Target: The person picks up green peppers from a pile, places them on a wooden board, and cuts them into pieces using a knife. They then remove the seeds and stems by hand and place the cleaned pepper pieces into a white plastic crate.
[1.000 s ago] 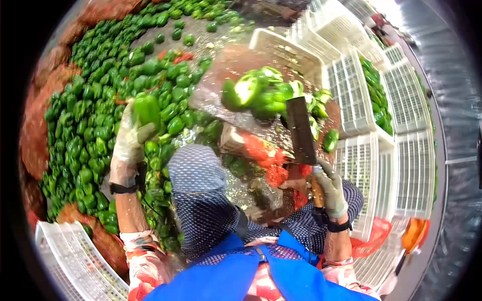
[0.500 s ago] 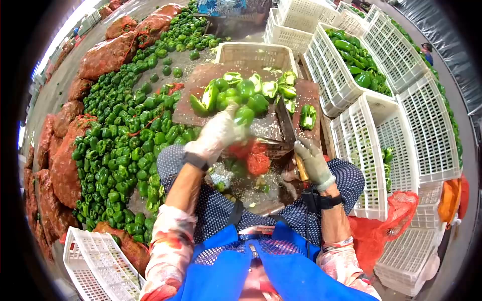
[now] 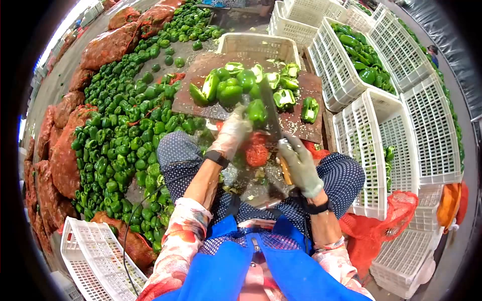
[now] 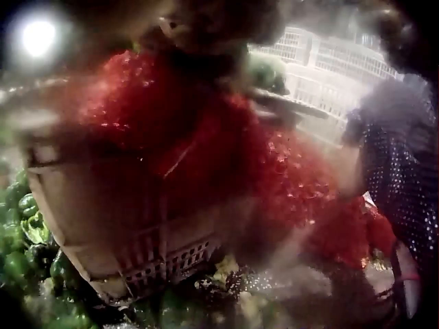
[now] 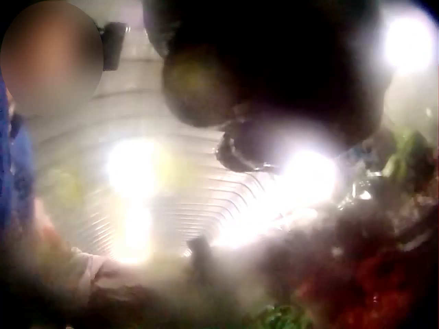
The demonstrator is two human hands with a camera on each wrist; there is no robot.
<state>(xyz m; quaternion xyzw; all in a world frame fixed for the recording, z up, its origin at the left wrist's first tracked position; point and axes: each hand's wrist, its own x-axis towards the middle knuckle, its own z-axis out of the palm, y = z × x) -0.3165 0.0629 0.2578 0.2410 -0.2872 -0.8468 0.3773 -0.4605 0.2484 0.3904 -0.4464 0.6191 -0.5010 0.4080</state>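
Observation:
In the head view my gloved left hand [image 3: 235,131] grips a green bell pepper [image 3: 257,111] at the near edge of a brown cutting board [image 3: 193,75]. My gloved right hand [image 3: 300,163] holds a cleaver [image 3: 271,113] by its wooden handle [image 3: 286,171]. The broad dark blade points away from me, right beside the held pepper and overlapping it in this view. Whole peppers [image 3: 229,93] and cut halves [image 3: 284,99] lie on the board, with one cut piece [image 3: 310,110] farther right. Both wrist views are dark and blurred; neither plainly shows the pepper or the blade.
A large heap of green peppers [image 3: 118,145] covers the floor at left, bordered by full red mesh sacks [image 3: 108,49]. White crates [image 3: 355,145] stand at right, one holding peppers [image 3: 354,47]. Red netting [image 3: 257,149] hangs at the board's near side, between my knees.
My left hand has carried a pepper from the heap at left to the board's near edge. The cleaver has swung left, its blade now beside that pepper.

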